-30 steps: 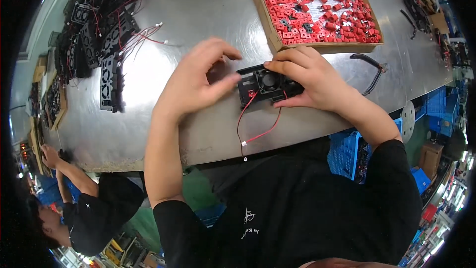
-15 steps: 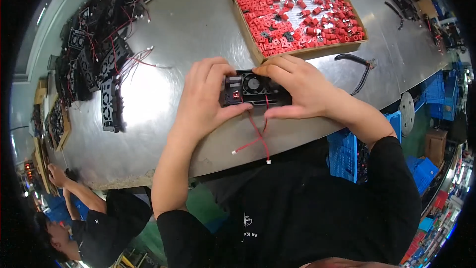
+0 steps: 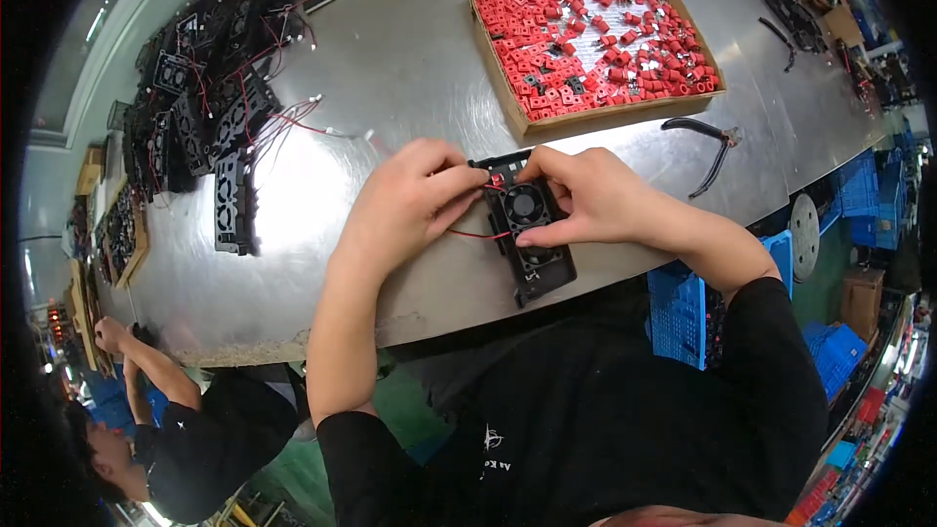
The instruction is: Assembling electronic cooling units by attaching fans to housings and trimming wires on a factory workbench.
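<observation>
A black plastic housing (image 3: 549, 278) with small black fans (image 3: 523, 206) in it lies tilted on the metal table in front of me. My right hand (image 3: 581, 197) is closed on its right side, the thumb across the fan frame and the index finger at the far end. My left hand (image 3: 415, 193) is closed, its fingertips together beside a small red socket (image 3: 498, 181) at the housing's far end. From the fan a red wire (image 3: 478, 234) runs in under the curled left fingers, which hide its end.
A cardboard tray (image 3: 625, 109) of red connectors lies beyond my hands, with black-handled cutters (image 3: 724, 141) to its near right. Black fan housings with wires (image 3: 232, 205) are piled at the left. A co-worker's arm (image 3: 151, 366) reaches in at lower left. Blue crates (image 3: 675, 317) stand below the table's right edge.
The housing has turned from lying crosswise to pointing nearly toward me. My left fingers have moved to the red socket, and the wires' white plugs no longer show in front.
</observation>
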Tool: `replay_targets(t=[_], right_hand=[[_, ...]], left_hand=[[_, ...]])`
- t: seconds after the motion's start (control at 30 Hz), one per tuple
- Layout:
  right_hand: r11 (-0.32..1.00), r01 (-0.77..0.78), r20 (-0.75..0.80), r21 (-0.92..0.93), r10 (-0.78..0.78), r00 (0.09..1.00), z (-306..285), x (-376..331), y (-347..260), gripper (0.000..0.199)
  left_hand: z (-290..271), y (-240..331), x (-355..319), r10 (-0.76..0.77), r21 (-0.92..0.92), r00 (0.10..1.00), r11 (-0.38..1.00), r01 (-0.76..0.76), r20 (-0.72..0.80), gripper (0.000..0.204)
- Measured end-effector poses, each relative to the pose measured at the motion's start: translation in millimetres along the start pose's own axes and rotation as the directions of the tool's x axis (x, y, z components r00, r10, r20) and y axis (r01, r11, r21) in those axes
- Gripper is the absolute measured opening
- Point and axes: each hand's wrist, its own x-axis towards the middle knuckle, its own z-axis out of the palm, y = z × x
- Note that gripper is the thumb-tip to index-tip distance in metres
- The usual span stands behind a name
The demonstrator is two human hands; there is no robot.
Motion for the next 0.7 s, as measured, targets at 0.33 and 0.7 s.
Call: replay_targets(t=[0.33,0.7], right_hand=[[0.835,0.156,-0.1,-0.527,-0.243,0.965,14,-10,-4,0.046],[0.92,0.369,-0.342,-0.131,-0.392,0.854,-10,1,8,0.035]], left_hand=[[1,38,2,0.053,-0.04,0.988,0.998,-0.048,0.142,0.113],[-6,13,-2,-0.113,-0.196,0.958,0.966,0.168,0.262,0.092]])
